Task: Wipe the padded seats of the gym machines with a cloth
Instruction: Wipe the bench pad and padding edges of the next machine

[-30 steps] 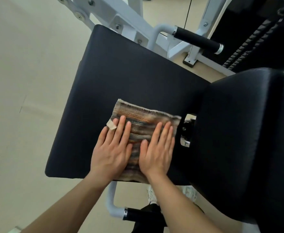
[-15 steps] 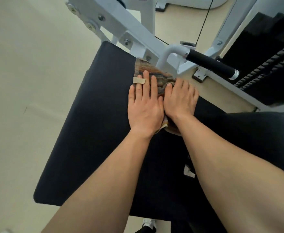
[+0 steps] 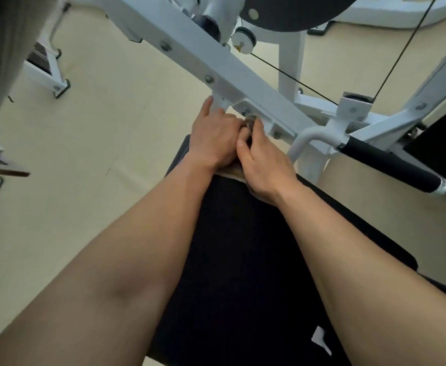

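Where seat (image 3: 243, 247) ends, both hands clutch cloth (image 3: 249, 122).

The padded seat (image 3: 243, 260) is black and flat, and runs away from the camera. The cloth (image 3: 236, 173) lies bunched at its far edge, mostly hidden; only a pale strip shows.

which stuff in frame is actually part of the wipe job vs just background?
Part of the job:
- cloth, mostly hidden under the hands
- black padded seat
- left hand and right hand, both pressed together on the cloth at the seat's far edge

Background:
- white machine frame
- black foam handle
- cable
- beige floor
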The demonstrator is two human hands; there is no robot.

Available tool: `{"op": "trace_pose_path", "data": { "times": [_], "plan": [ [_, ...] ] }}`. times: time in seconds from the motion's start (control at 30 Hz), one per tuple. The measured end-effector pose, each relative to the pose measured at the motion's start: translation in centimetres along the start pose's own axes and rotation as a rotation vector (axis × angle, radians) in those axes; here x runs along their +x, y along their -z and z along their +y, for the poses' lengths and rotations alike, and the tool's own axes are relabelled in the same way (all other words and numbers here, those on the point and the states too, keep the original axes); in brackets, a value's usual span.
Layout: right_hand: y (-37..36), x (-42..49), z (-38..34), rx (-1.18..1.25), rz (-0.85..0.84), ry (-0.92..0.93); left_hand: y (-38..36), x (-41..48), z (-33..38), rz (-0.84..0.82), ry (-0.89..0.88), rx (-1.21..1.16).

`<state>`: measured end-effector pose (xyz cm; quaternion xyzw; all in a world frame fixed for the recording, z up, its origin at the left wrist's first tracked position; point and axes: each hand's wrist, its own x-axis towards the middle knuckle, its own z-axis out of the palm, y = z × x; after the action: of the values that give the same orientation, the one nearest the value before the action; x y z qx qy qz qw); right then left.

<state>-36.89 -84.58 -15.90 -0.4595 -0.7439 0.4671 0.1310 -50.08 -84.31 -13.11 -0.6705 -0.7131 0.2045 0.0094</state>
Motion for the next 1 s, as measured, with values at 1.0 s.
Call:
{"op": "trace_pose_path", "data": {
  "times": [1.0],
  "plan": [
    [5.2, 0.2, 3.0, -0.523, -0.315, 0.181, 3.0, -0.6, 3.9, -0.206, -0.001, 0.134]
  ]
}}
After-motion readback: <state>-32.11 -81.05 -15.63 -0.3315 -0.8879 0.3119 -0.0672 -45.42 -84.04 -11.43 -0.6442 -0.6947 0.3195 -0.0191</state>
